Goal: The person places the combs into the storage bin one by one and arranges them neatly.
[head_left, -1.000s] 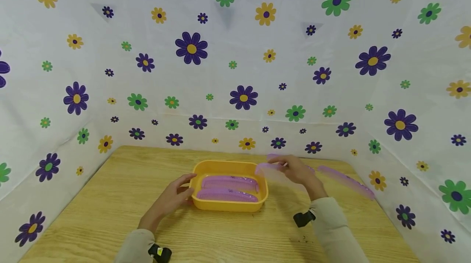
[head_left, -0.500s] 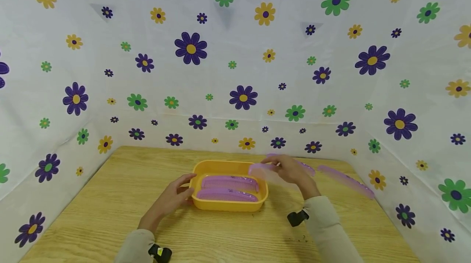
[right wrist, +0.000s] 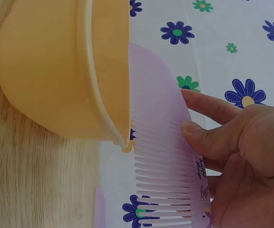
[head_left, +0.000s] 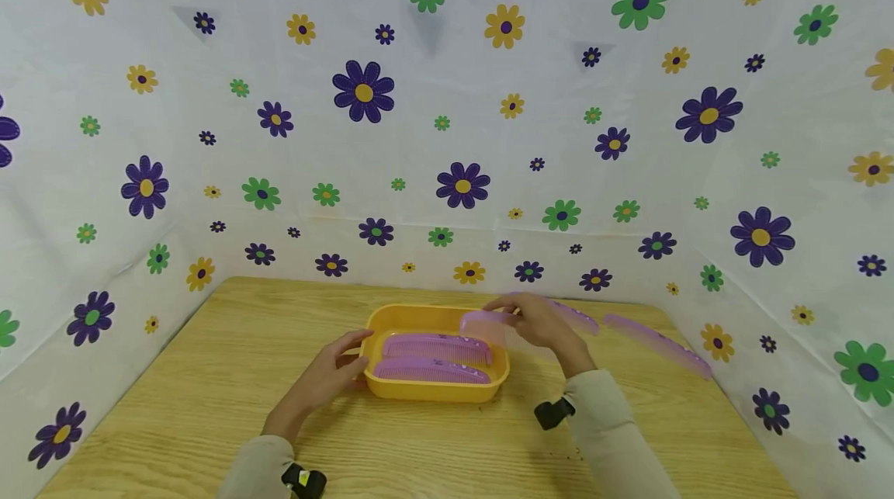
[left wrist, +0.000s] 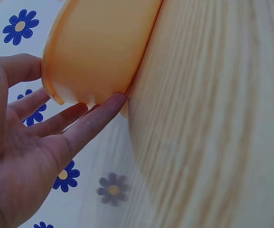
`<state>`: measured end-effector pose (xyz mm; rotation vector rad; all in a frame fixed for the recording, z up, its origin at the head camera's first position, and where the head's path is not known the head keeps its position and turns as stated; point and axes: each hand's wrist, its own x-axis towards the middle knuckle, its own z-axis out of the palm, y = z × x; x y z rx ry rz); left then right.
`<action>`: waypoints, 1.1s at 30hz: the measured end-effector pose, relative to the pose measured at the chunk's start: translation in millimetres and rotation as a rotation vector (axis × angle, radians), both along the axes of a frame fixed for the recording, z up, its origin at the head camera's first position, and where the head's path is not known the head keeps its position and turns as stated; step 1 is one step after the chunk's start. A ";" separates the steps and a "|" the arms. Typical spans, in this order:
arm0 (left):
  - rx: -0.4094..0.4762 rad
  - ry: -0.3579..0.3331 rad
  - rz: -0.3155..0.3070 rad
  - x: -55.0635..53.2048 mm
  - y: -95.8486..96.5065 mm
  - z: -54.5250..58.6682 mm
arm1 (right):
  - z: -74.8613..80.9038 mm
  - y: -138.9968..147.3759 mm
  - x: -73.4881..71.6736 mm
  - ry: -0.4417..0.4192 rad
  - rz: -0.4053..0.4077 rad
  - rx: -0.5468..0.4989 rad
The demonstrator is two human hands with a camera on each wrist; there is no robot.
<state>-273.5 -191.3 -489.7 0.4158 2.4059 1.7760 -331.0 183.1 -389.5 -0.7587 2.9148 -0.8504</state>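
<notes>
My right hand [head_left: 534, 322] pinches a translucent purple comb [right wrist: 163, 118] by its spine, thumb on one side. The comb's teeth point down, and its far end reaches over the right end of a yellow plastic tray [head_left: 433, 392]. Two more purple combs, a rear comb [head_left: 436, 345] and a front comb [head_left: 429, 369], lie side by side in the tray. At the tray's left end, my left hand [head_left: 324, 371] rests its fingertips against the rim and outer wall. In the left wrist view, those fingers [left wrist: 96, 118] look mostly straight.
On the wooden table [head_left: 279, 328] right of the tray lie a partly hidden purple comb [head_left: 576, 316] behind my right hand and another purple comb [head_left: 658, 344] farther right. A white flower-printed cloth [head_left: 314, 150] encloses the back and sides.
My right hand has moved left with the comb, bringing its end from the tray's right rim to over the tray. The left hand and the tray have stayed put.
</notes>
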 end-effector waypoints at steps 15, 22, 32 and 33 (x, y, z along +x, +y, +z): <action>-0.002 -0.001 -0.002 -0.3 0.0 0.3 | 2.2 -25.4 0.6 -0.045 0.013 0.004; -0.003 0.001 -0.005 0.1 0.4 -0.4 | -0.8 -33.5 1.4 -0.053 0.008 -0.009; 0.004 0.006 -0.010 1.2 1.0 1.0 | -5.0 -43.7 -0.2 -0.016 0.065 -0.005; 0.002 0.007 -0.010 1.4 1.0 1.3 | -5.2 -44.8 -0.1 -0.010 0.075 -0.007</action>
